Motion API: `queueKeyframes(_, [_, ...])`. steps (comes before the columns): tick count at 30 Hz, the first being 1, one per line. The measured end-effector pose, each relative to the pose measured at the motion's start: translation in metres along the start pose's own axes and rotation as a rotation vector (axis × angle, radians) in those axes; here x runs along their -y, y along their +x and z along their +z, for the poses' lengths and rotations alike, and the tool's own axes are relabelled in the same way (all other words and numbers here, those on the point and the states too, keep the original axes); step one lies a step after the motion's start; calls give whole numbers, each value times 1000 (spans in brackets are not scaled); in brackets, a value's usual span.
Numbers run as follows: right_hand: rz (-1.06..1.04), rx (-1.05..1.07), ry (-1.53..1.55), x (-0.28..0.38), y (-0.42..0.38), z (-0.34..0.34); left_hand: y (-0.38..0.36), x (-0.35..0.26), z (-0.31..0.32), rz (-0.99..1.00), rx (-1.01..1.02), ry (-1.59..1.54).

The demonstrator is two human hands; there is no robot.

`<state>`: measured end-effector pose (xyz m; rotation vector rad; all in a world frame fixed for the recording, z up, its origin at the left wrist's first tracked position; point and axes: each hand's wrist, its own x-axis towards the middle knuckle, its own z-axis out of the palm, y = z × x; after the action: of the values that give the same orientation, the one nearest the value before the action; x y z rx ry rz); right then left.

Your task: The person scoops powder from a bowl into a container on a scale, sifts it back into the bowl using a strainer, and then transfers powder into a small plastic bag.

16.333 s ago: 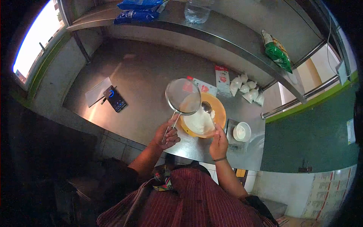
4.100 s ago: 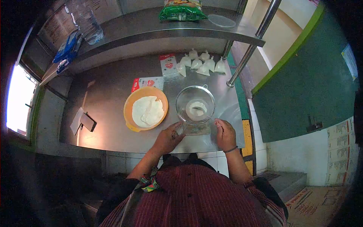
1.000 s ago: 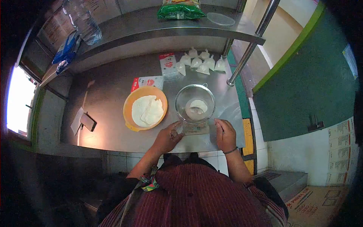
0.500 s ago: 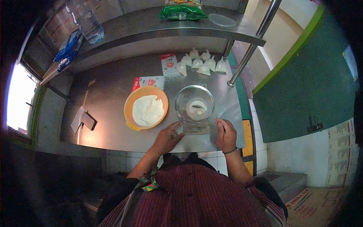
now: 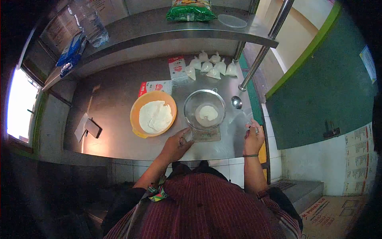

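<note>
My right hand (image 5: 254, 136) is closed around the thin handle of a metal spoon (image 5: 236, 102), its round bowl held over the steel table right of the strainer. A round mesh strainer (image 5: 191, 115) with a small wire loop sits over a flat kitchen scale (image 5: 211, 136), a small heap of white powder (image 5: 208, 113) showing within its rim. Beside the scale's left edge, my left hand (image 5: 177, 145) has curled fingers; something clear may be between them, but I cannot make it out. Left of it stands a yellow-orange basin (image 5: 137, 126) with plenty of white powder (image 5: 155, 116).
Several knotted bags of white powder (image 5: 213, 72) stand at the back right. Red-and-white packets (image 5: 178, 67) lie behind the basin. A dark phone-like object on a stand (image 5: 93, 127) is at left. Overhead runs a steel shelf (image 5: 159, 34); a post (image 5: 254, 65) rises at right.
My right hand has moved right, carrying the spoon out from over the strainer to the table's right side. The left hand stays nearly where it was.
</note>
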<state>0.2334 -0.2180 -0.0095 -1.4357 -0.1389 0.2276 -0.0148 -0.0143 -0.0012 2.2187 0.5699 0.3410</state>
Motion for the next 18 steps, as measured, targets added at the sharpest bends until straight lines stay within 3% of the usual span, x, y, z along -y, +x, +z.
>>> queueKeyframes(3, [7, 17, -82, -7, 1, -7, -1, -11, -6, -144, 61, -4])
queueKeyframes(12, [-2, 67, -108, -19, -2, 6, -9, -5, -20, -81, 11, 3])
queueKeyframes(18, [-58, 122, -168, -16, -4, 32, -24, 1, -44, -20, -181, -7])
